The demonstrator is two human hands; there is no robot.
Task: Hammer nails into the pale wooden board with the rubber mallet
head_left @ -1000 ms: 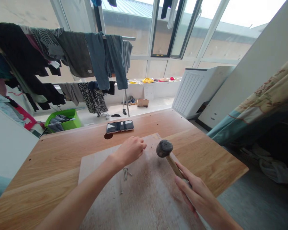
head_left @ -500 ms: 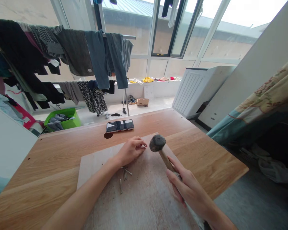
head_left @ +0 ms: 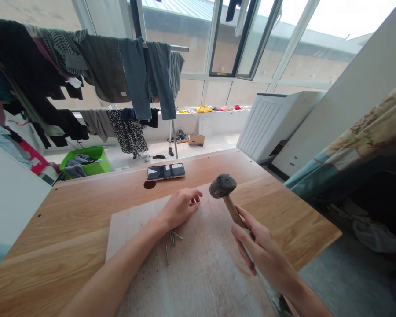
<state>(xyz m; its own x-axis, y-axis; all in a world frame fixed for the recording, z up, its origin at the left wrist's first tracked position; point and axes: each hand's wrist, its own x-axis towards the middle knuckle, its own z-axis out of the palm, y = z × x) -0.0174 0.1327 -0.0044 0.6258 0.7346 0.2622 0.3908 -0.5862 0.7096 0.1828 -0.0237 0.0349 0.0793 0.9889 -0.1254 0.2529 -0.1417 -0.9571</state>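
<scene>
My right hand [head_left: 264, 248] grips the wooden handle of a hammer [head_left: 223, 186], whose dark, rounded head is raised over the far part of a pale wooden board [head_left: 198, 273]. A thin nail [head_left: 209, 199] stands upright in the board, just left of the hammer head. Beside that nail rests my left hand [head_left: 181, 207], its fingers loosely bent and parted with nothing visible between them. Several loose nails [head_left: 173, 237] lie on the board near my left wrist, and one nail [head_left: 167, 255] lies apart, closer to me.
The board lies on a wooden table [head_left: 66, 224]. A phone [head_left: 165, 171] is near the far edge, beside a dark round hole [head_left: 149, 185]. Beyond are a green basin [head_left: 87, 163], hanging clothes [head_left: 108, 66] and a white appliance [head_left: 264, 123]; a curtain [head_left: 359, 127] hangs at the right.
My left fingers have come off the nail and loosened, leaving it standing. The hammer in my right hand has moved slightly up and to the right.
</scene>
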